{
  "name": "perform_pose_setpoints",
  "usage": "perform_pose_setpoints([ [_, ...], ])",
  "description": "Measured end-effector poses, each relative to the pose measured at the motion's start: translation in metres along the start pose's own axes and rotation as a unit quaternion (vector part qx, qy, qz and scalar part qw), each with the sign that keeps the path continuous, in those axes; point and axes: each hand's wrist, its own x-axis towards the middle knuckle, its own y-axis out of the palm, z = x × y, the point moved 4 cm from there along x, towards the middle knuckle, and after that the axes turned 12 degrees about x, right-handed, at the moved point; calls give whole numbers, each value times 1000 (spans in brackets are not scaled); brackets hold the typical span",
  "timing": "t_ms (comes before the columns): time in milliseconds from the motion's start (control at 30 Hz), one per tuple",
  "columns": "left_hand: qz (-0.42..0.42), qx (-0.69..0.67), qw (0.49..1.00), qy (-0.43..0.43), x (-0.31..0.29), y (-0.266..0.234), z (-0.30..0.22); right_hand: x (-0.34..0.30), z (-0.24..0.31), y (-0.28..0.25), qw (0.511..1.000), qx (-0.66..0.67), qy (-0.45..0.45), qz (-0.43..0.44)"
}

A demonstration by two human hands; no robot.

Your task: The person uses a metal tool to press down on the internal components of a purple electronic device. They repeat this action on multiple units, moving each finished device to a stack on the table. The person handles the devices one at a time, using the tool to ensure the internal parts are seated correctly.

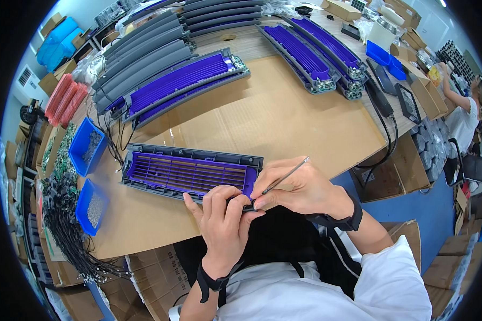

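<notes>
A long dark-grey housing with a purple slatted grille [193,172] lies face-up on the cardboard, its right end close to me. My left hand [219,214] is closed at the housing's near right corner, its curled fingers pressed on the edge. Between the fingertips of both hands shows a small black bit, too hidden to name. A thin metal rod-like tool [288,174] sits pinched in my right hand [308,187], slanting up and to the right. Its lower end is hidden by my fingers, which meet the left ones at the corner.
Blue bins [87,147] of small parts and a bundle of black cables [67,214] stand at the left. Similar purple-grilled housings [185,83] lie farther back, with another pair [305,56] at the back right. A cabled black adapter [378,96] rests by the right edge; a person [463,115] sits beyond.
</notes>
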Motion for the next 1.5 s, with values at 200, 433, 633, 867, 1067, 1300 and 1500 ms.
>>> perform_pose_setpoints([
  [200,1,3,1000,-4,0,0,1,6,0,2,998,-52,-1,29],
  [433,6,5,1000,-4,1,1,0,10,0,4,997,-58,-27,39],
  [633,5,-6,1000,-6,2,-1,1,9,-1,3,998,-44,-19,27],
  [867,4,-9,1000,-10,3,-2,0,13,2,2,997,-56,-17,44],
  [1067,5,-6,1000,-9,3,-2,0,14,0,6,997,-69,-30,36],
  [1300,8,11,1000,7,4,-2,0,13,-4,4,999,-28,-33,23],
  [1500,-2,6,1000,-5,4,0,1,14,-5,-1,998,44,28,23],
])
